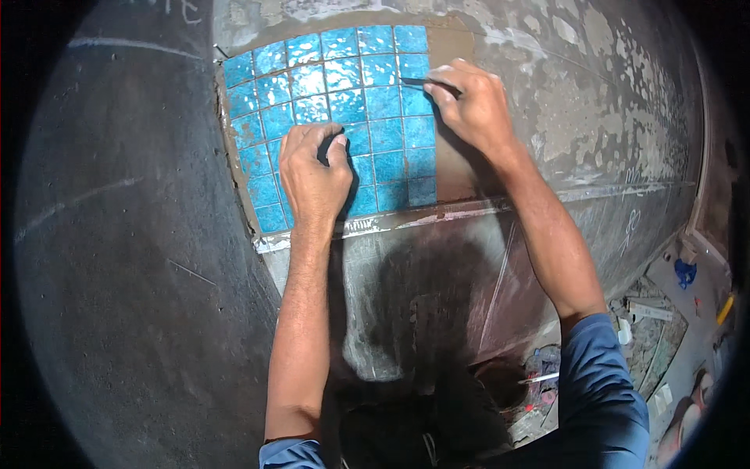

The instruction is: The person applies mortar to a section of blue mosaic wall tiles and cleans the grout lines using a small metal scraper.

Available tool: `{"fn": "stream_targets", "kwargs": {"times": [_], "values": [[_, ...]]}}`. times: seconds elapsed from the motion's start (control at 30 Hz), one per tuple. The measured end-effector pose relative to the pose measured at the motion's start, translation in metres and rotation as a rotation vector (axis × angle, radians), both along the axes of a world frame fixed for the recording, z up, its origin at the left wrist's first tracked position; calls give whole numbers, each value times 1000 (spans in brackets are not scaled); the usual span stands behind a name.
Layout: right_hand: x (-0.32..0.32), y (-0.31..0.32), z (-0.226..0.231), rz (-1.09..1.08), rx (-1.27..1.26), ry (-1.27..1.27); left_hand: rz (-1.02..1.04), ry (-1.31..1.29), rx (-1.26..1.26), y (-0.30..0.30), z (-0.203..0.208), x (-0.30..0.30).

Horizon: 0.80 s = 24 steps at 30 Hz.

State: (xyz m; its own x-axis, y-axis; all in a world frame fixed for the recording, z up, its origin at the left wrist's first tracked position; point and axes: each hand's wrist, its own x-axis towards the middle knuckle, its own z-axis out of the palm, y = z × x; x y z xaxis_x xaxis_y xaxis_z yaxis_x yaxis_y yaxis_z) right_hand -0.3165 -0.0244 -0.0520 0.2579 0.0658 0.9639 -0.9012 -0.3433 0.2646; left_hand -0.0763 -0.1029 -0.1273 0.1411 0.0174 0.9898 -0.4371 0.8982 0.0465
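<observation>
From my end of the feed, I have the right hand (476,102) pinching a thin dark tool (431,84) between thumb and forefinger, the other fingers curled in behind. The tool points left across the last column of blue tiles (383,102), and its tip sits at the joint between the two rightmost columns, near where a crosswise joint meets it. I can't tell whether the tip presses into the joint or only lies over it.

The left hand (314,172) is lower down, over the middle of the tiles, with its fingers bent and its fingertips at the glazed face. Its thumb curves close to the forefinger, leaving a dark gap between them. I can't make out whether that darkness is shadow or something held, so I can't call that grip.

The tiles form a glossy grid on the wall (570,102), six columns across. A brown strip (454,168) runs down their right side, and a pale ledge (375,227) lies just below their bottom edge.
</observation>
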Motion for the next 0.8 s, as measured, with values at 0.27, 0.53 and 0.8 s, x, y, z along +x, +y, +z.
{"fn": "stream_targets", "kwargs": {"times": [0.27, 0.53, 0.8], "values": [[13, 39, -18, 97, 51, -68, 173, 148, -102, -11, 16, 26], [34, 41, -36, 184, 246, -1, -132, 231, 68, 45, -11, 46], [79, 67, -224, 422, 767, -388, -779, 460, 667, 104, -187, 30]]}}
